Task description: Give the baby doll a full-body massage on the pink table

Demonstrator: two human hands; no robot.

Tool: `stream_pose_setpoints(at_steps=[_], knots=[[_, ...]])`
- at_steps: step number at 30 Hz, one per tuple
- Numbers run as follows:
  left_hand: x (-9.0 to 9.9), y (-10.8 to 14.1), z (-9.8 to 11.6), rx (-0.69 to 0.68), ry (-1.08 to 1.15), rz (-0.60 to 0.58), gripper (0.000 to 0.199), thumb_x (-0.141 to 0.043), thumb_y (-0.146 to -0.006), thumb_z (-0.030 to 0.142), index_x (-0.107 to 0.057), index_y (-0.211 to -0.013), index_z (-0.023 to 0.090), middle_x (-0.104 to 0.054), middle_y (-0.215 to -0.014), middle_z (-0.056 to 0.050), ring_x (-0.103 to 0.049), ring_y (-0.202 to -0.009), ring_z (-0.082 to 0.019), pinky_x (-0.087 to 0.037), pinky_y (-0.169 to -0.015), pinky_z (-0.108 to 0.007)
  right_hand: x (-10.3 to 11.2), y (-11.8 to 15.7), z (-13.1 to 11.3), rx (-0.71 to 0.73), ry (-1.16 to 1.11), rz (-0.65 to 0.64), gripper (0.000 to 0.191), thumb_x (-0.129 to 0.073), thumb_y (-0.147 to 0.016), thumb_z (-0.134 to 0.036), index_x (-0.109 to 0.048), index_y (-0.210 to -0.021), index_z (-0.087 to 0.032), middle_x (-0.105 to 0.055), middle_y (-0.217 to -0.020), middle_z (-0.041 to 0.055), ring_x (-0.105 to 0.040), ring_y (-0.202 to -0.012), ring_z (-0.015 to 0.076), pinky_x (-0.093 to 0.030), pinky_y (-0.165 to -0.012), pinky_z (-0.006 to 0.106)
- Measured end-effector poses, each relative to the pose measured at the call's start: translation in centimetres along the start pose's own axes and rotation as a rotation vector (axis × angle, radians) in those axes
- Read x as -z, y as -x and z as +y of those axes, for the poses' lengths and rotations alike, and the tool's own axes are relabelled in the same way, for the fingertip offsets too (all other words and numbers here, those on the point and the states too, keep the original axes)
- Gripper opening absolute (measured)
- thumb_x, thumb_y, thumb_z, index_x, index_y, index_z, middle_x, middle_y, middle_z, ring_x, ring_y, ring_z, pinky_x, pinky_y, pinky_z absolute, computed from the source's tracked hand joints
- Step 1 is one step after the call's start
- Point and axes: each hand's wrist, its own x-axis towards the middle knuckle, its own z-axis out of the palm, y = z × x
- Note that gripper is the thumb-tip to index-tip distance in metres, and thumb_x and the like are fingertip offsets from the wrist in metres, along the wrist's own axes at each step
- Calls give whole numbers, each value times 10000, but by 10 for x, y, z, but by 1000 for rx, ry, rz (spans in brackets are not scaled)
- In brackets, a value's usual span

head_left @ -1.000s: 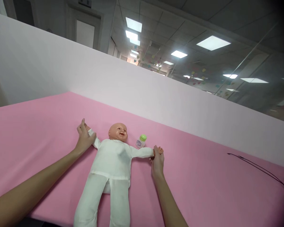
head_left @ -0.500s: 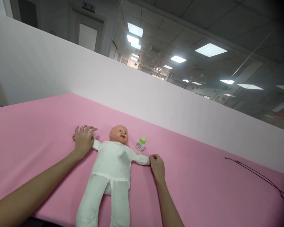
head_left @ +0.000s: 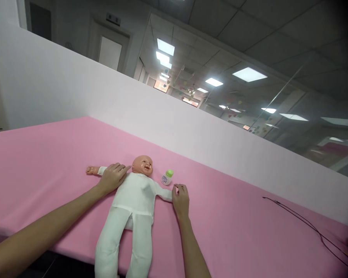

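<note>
A baby doll (head_left: 136, 197) in a white top and trousers lies on its back on a pink-covered table (head_left: 234, 231), arms spread. My left hand (head_left: 113, 178) lies over the doll's upper arm by the shoulder, fingers stretched towards its neck. The doll's bare hand (head_left: 92, 170) shows beyond my wrist. At the other sleeve's end, my right hand (head_left: 181, 199) is closed with curled fingers around the doll's other arm, hiding that doll hand. A small clear bottle (head_left: 167, 177) with a green cap stands beside the doll's head, close to my right fingers.
A white partition (head_left: 174, 119) rises behind the table's far edge. Thin dark cables (head_left: 300, 217) lie on the cover at the right. The near table edge runs under the doll's legs, with dark floor (head_left: 63, 264) below.
My left hand has slid inward along the doll's arm from near its wrist to the shoulder, uncovering the doll's hand. My right hand stays at the other sleeve end. The view has shifted slightly.
</note>
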Motion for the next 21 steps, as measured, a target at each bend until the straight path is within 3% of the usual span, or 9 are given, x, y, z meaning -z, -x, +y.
stream_pose_setpoints(at_steps=[3, 6, 10, 13, 17, 21], knots=[[11, 3, 23, 147, 59, -115, 356, -398, -1043, 295, -729, -1087, 171, -725, -918, -125, -674, -838, -289, -448, -748, -387, -1, 4, -9, 77, -43, -125, 321, -471, -1007, -396, -700, -1054, -177, -688, -1067, 128, -627, -1009, 268, -507, -887, 402], [24, 9, 45, 287, 195, -187, 448, -353, -1064, 425, -706, -964, 168, -727, -909, -129, -688, -846, -296, -454, -769, -388, 1, 7, -19, 136, -42, -298, 339, -551, -991, -488, -718, -1084, -208, -734, -1108, 99, -638, -1077, 277, -457, -984, 428], [31, 14, 60, 302, 389, -270, 533, -332, -1054, 532, -668, -1179, 139, -756, -1094, -167, -695, -1024, -343, -467, -896, -429, 2, 8, -33, 149, -4, -424, 411, -576, -972, -587, -734, -1118, -237, -764, -1092, 70, -665, -1045, 271, -435, -971, 412], [26, 10, 60, 332, 444, -319, 655, -339, -1034, 583, -578, -1391, 89, -694, -1309, -210, -631, -1232, -378, -435, -1026, -464, 0, 7, -36, 132, 39, -427, 401, -541, -999, -558, -741, -1089, -222, -770, -1053, 80, -673, -1007, 274, -433, -934, 402], [22, -2, 59, 344, 436, -402, 673, -324, -1034, 571, -514, -1471, 95, -594, -1462, -214, -550, -1358, -374, -405, -1094, -476, -4, 7, -27, 107, 62, -372, 381, -522, -1017, -507, -729, -1125, -206, -766, -1097, 93, -671, -1024, 286, -433, -935, 419], [23, -19, 83, 214, 342, -263, 507, -445, -996, 444, -577, -1370, 128, -601, -1435, -215, -561, -1306, -383, -424, -1037, -494, -9, 5, -16, 58, 27, -207, 436, -440, -1042, -506, -718, -1141, -184, -748, -1143, 124, -656, -1075, 297, -464, -956, 440]])
